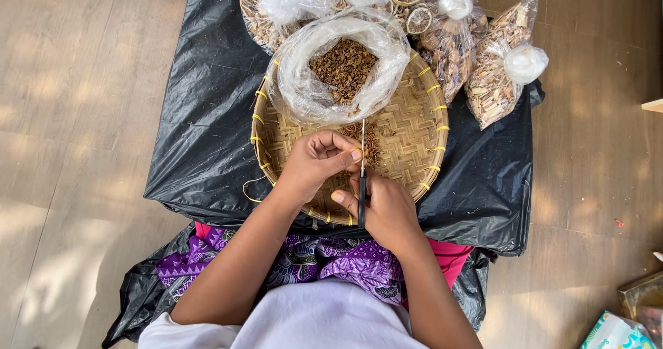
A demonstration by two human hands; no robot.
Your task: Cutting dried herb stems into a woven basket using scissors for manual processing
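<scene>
Scissors (pixel 362 176) | my right hand (pixel 387 207) is clamping their black handle, blades pointing up | my left hand (pixel 314 162) is pinching dried bits over the woven tray (pixel 414 124) near its front edge

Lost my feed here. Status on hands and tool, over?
Right hand gripping thin black-handled tool, blade up. Left hand pinching something at the blade, too small to tell. Both over woven tray; open bag of brown bits just beyond.

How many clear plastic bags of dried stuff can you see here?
4. One open bag sits in the woven tray; three tied bags lie behind it: top left, top middle, far right. More may be hidden beyond the top edge.
</scene>
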